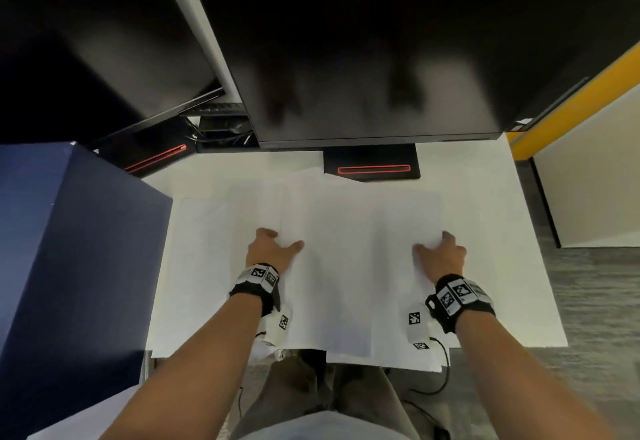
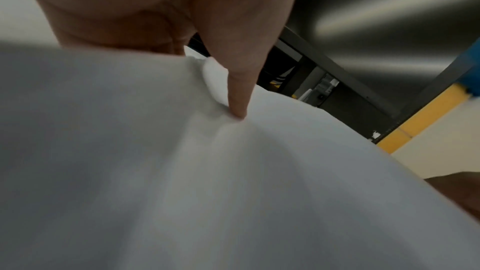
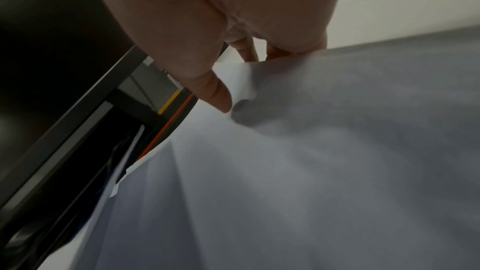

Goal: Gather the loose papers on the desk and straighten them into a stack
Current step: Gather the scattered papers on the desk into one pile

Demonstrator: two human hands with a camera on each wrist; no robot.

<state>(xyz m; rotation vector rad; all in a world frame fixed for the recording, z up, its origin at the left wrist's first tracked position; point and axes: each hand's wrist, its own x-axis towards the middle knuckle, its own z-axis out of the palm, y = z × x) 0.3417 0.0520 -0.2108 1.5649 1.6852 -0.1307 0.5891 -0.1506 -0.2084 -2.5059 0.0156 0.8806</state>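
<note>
Right hand (image 3: pixel 207 28), thumb tip on white papers (image 3: pixel 311 161), beside dark monitor (image 3: pixel 52 38).

White loose papers (image 1: pixel 346 249) lie overlapped and fanned flat across my surface (image 1: pixel 491 197), just before the monitor stand (image 1: pixel 372 165), their near edges overhanging.
</note>
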